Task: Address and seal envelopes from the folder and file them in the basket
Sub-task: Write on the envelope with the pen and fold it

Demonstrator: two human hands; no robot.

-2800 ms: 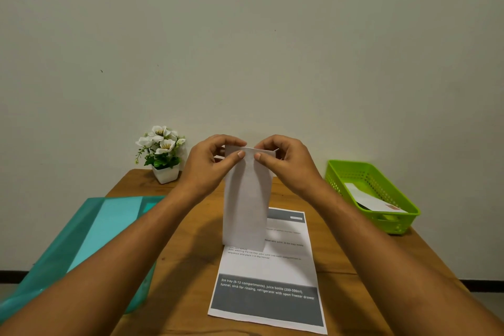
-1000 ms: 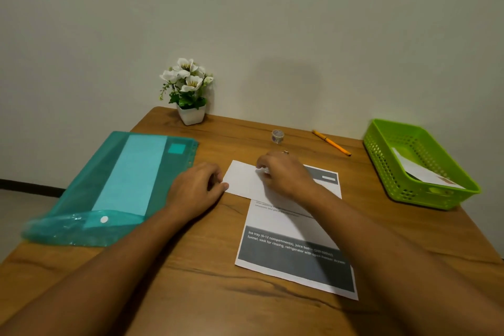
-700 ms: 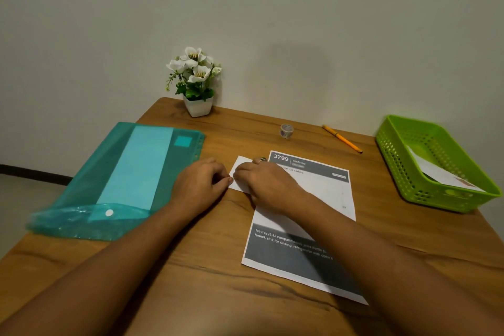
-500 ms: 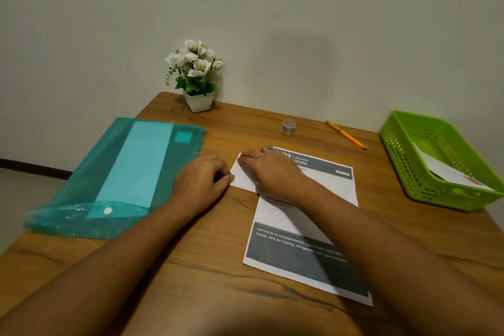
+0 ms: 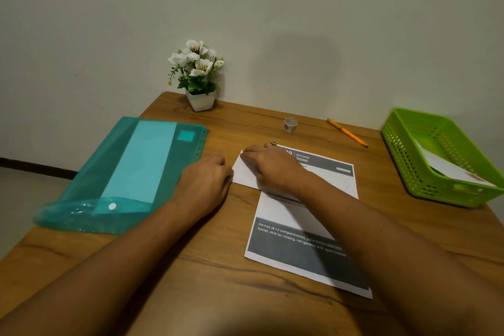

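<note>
The envelope (image 5: 243,172) lies flat near the middle of the counter (image 5: 207,267), with its right part over the top of a printed sheet (image 5: 294,243). My right hand (image 5: 272,169) lies across it with the fingers stretched flat, bearing down on the paper. My left hand (image 5: 203,183) sits at the envelope's left short end with the fingers curled under. I cannot tell whether it pinches the corner or only rests against it.

I judge this to be the sealing press, so I want firm, even pressure along the whole flap line from one end to the other, not just in the middle. The left hand should act as an anchor, because paper on paper slides easily and the sheet beneath could skate. I would flatten the fingers rather than dig with the tips, to avoid a crease. The hand hides the flap edge, so I would check both corners before lifting.

Whether this face carries an address I cannot see, and the pen (image 5: 346,132) lies near the far edge if needed. The basket (image 5: 403,150) waits at the right edge, and the folder (image 5: 131,172) lies along the left edge.
</note>
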